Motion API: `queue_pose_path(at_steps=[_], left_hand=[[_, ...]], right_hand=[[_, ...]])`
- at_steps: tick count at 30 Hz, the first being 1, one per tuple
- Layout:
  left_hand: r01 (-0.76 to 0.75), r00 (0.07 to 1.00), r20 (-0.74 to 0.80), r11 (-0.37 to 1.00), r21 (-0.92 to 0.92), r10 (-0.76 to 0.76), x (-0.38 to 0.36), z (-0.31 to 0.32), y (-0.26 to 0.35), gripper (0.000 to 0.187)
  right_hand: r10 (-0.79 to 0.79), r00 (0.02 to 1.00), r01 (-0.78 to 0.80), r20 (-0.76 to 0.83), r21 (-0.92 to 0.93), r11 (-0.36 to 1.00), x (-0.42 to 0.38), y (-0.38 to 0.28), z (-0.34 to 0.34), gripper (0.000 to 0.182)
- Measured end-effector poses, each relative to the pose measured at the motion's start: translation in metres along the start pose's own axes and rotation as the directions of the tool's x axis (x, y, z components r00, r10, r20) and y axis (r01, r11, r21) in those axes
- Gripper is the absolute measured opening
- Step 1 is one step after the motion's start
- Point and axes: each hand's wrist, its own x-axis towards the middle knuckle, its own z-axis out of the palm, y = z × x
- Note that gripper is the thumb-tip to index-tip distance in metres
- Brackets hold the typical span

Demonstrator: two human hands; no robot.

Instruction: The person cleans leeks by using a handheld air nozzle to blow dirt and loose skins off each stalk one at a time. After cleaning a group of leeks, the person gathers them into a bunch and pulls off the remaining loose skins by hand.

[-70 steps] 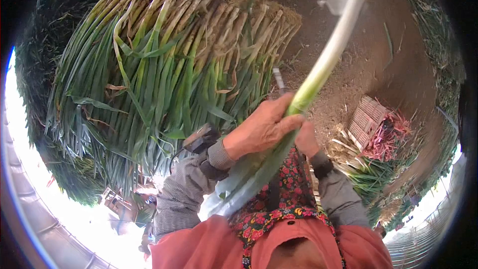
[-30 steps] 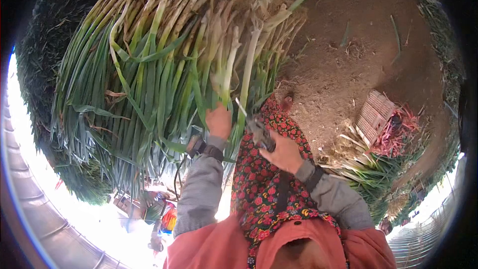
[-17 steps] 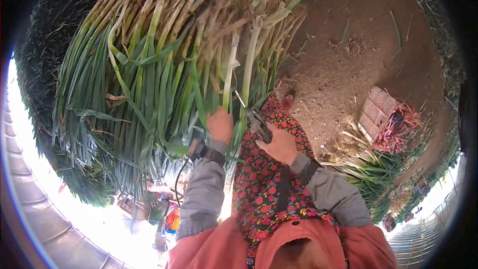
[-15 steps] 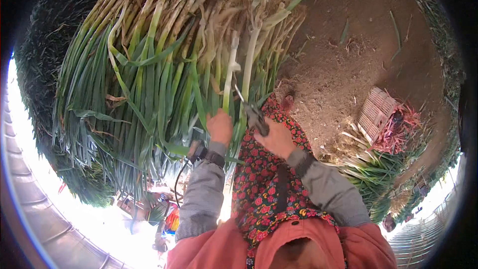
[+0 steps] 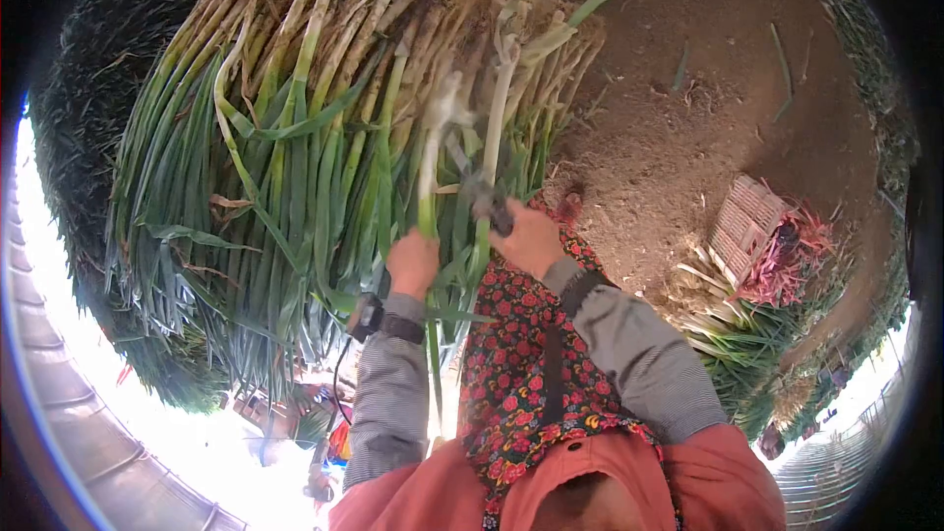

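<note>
My left hand (image 5: pixel 413 264) is closed around the green part of a long green onion (image 5: pixel 429 172), its pale shank pointing up and away over the heap. Loose white skin near its root end is smeared by motion. My right hand (image 5: pixel 532 241) grips a dark air blow gun (image 5: pixel 499 214), whose blurred nozzle reaches up-left close beside the shank. Under and around both hands lies a thick heap of green onions (image 5: pixel 295 172), roots at the far side and leaves toward me.
Bare soil (image 5: pixel 678 128) stretches to the right, with scattered leaf scraps. A woven basket (image 5: pixel 744 221) stands there by pink ties (image 5: pixel 787 265) and more green onions (image 5: pixel 733 329). A floral apron (image 5: pixel 516 354) covers my lap. My left wrist carries a black strapped device (image 5: pixel 366 317) with a cable.
My left hand has shifted left and slightly down with the green onion. The right hand moved left with the blow gun, its nozzle now nearer the shank; the skin near the root end blurs.
</note>
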Motion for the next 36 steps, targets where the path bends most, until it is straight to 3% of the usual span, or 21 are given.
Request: queue_pose_path(at_steps=[1, 3, 8, 12, 16, 17, 20, 21, 24, 25, 28, 30, 32, 33, 34, 36], left_hand=[[-0.052, 0.998, -0.023, 0.999, 0.011, 0.052, 0.0, 0.003, -0.003, 0.032], [-0.153, 0.986, -0.055, 0.987, 0.042, 0.155, -0.008, 0.011, -0.009, 0.033], [-0.172, 0.984, -0.035, 0.984, 0.047, 0.174, -0.02, 0.012, 0.001, 0.035], [-0.172, 0.985, 0.005, 0.984, 0.042, 0.172, -0.027, 0.014, -0.003, 0.037], [-0.19, 0.98, -0.034, 0.978, 0.091, 0.194, -0.031, 0.019, -0.009, 0.036], [-0.198, 0.979, -0.029, 0.975, 0.101, 0.202, -0.034, 0.018, -0.007, 0.036], [-0.202, 0.979, 0.015, 0.972, 0.12, 0.202, -0.054, 0.016, -0.001, 0.034], [-0.197, 0.98, 0.033, 0.972, 0.126, 0.194, -0.063, 0.015, 0.002, 0.034], [-0.276, 0.961, 0.039, 0.954, 0.114, 0.273, -0.089, -0.003, 0.024, 0.028], [-0.266, 0.959, -0.071, 0.959, 0.102, 0.273, -0.092, -0.001, 0.027, 0.033], [-0.258, 0.963, -0.057, 0.961, 0.099, 0.264, -0.062, 0.016, 0.018, 0.038], [-0.382, 0.907, -0.132, 0.913, 0.144, 0.4, -0.022, 0.014, 0.009, 0.046], [-0.206, 0.838, -0.44, 0.934, 0.292, 0.322, 0.022, -0.018, 0.02, 0.049], [-0.16, 0.797, -0.524, 0.942, 0.296, 0.3, 0.044, -0.03, 0.017, 0.051], [-0.114, 0.741, -0.61, 0.949, 0.295, 0.279, 0.068, -0.041, 0.014, 0.052], [-0.002, 0.87, -0.485, 0.984, 0.176, 0.089, 0.115, -0.041, 0.012, 0.052]], right_hand=[[0.016, 0.993, -0.012, -0.12, 0.04, 0.999, 0.012, 0.004, 0.002, 0.045], [-0.028, 0.998, 0.031, -0.047, 0.059, 0.998, 0.0, 0.009, -0.007, 0.046], [0.007, 0.999, -0.008, 0.037, 0.017, 1.0, -0.019, 0.005, -0.013, 0.047], [0.025, 0.985, -0.007, -0.169, 0.102, 0.995, 0.047, 0.013, 0.004, 0.048], [0.064, 0.998, -0.067, 0.023, 0.163, 0.984, 0.013, -0.001, -0.015, 0.045], [-0.016, 0.999, 0.018, -0.042, 0.064, 0.998, 0.005, 0.01, -0.003, 0.042], [0.016, 0.999, -0.013, -0.034, 0.094, 0.995, 0.011, 0.016, -0.005, 0.041], [0.045, 0.99, -0.034, -0.132, 0.083, 0.996, 0.017, 0.012, -0.01, 0.042], [0.122, 0.977, -0.097, -0.175, 0.141, 0.985, 0.013, 0.012, -0.027, 0.046], [0.081, 0.987, -0.052, -0.142, 0.197, 0.979, 0.006, 0.019, -0.027, 0.051], [0.096, 0.99, -0.07, -0.103, 0.235, 0.969, -0.016, 0.03, -0.028, 0.058], [0.072, 0.997, -0.07, -0.006, 0.199, 0.978, -0.021, 0.018, -0.041, 0.065], [0.037, 0.997, -0.047, 0.068, 0.155, 0.987, -0.032, 0.003, -0.045, 0.065], [-0.09, 0.994, 0.093, -0.058, 0.057, 0.994, -0.032, 0.027, -0.015, 0.064], [-0.091, 0.996, 0.091, 0.004, 0.055, 0.994, -0.03, 0.018, -0.019, 0.064], [-0.094, 0.988, 0.088, 0.122, 0.052, 0.995, -0.015, -0.014, -0.031, 0.063]])
